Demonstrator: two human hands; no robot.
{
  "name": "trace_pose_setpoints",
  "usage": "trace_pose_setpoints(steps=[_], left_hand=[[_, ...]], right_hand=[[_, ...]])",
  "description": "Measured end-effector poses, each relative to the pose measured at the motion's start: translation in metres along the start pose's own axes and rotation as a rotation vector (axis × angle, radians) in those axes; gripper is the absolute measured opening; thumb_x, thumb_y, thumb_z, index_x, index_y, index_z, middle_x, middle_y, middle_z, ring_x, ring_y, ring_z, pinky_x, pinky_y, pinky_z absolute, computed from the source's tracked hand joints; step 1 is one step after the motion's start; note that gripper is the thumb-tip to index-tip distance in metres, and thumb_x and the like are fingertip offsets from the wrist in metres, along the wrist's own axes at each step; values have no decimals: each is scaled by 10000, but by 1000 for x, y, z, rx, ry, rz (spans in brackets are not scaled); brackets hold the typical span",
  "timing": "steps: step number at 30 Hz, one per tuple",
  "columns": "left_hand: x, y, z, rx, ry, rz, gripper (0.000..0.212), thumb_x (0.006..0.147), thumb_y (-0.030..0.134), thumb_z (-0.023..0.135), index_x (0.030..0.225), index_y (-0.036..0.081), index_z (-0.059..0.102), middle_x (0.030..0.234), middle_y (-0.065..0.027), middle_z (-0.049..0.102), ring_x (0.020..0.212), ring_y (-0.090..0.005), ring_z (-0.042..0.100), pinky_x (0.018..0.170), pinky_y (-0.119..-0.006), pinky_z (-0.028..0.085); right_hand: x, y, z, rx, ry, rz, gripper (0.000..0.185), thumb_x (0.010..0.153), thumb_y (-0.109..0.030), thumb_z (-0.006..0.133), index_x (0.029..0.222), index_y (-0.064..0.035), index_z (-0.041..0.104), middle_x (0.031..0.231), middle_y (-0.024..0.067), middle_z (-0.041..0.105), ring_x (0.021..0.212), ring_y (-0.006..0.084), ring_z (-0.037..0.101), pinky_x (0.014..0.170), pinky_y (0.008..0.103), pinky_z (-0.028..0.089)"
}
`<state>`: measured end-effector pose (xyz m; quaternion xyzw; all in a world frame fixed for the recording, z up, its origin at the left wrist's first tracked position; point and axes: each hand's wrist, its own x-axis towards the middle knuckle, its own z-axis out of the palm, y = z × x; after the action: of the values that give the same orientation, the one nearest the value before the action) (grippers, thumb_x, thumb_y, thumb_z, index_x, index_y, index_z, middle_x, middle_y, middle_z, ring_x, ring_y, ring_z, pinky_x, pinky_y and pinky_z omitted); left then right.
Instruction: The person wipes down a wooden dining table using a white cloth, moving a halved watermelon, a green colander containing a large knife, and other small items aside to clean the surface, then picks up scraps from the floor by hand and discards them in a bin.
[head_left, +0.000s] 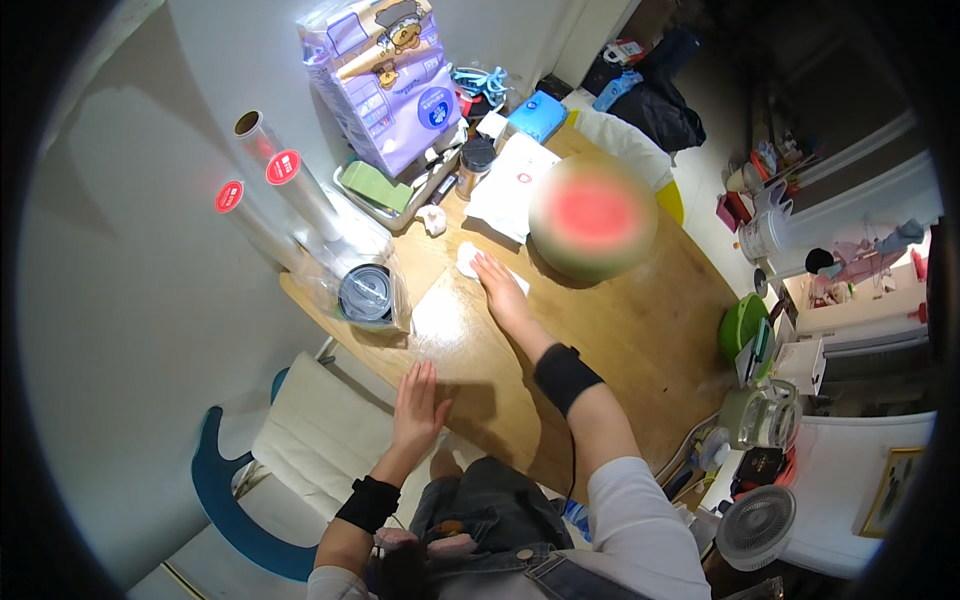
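Note:
My right hand (501, 289) lies on a white tissue (469, 261) on the wooden table (630, 337), its palm down and fingers stretched over the tissue. Just right of it stands a large round object (592, 217), green with a red middle, partly blurred. My left hand (418, 409) is at the near edge of the table, fingers extended, holding nothing; whether it touches the tabletop I cannot tell. Left of my right hand is a clear plastic bag with a dark round lid (365, 292). A crumpled pale piece (432, 220) lies beyond the tissue.
Two clear plastic-wrapped rolls (306, 191) stand at the left. Behind are a purple package (390, 97), a tray with a green item (375, 186), a spice jar (475, 166), and a white packet (510, 187). A green basin (739, 326), a glass pitcher (772, 412) and a fan (756, 525) stand right.

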<state>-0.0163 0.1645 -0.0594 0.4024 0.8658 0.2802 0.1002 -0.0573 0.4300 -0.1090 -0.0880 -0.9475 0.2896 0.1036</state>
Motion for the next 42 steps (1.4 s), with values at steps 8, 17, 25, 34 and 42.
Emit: trace_pose_setpoints(steps=[8, 17, 25, 34, 42], left_hand=[[-1, 10, 14, -30, -52, 12, 588, 793, 210, 569, 1275, -25, 330, 1339, -160, 331, 1249, -332, 292, 1034, -440, 222], [12, 12, 10, 10, -66, 58, 571, 810, 197, 549, 1280, -36, 322, 1347, -166, 321, 1262, -339, 265, 1034, -436, 215], [38, 43, 27, -83, -108, 218, 548, 813, 162, 546, 1267, -54, 329, 1334, -198, 329, 1253, -352, 276, 1024, -448, 223], [100, 78, 29, -73, -74, 295, 509, 820, 133, 516, 1275, -17, 343, 1326, -197, 335, 1248, -349, 288, 1020, -435, 243], [269, 88, 13, 95, 242, 205, 666, 731, 57, 579, 1320, 10, 273, 1372, -170, 276, 1277, -330, 249, 1038, -402, 229]], right_hand=[[40, -11, 25, 59, 47, 21, 450, 795, 23, 366, 1224, -76, 462, 1334, 97, 387, 1270, 232, 304, 1055, 340, 227], [-35, 28, -30, -244, 224, 170, 424, 877, -245, 455, 1262, -73, 411, 1320, 83, 394, 1236, 226, 346, 1012, 338, 285], [-246, 35, -86, -336, 377, 700, 455, 879, -218, 460, 1275, -14, 371, 1303, 170, 381, 1227, 306, 335, 1018, 359, 278], [-323, 130, -105, -164, 791, 947, 463, 898, -174, 399, 1299, 38, 310, 1349, 194, 316, 1246, 317, 296, 1039, 371, 237], [-215, 41, -79, -333, 389, 542, 422, 875, -107, 423, 1270, 26, 361, 1307, 206, 368, 1225, 351, 326, 1022, 407, 253]])
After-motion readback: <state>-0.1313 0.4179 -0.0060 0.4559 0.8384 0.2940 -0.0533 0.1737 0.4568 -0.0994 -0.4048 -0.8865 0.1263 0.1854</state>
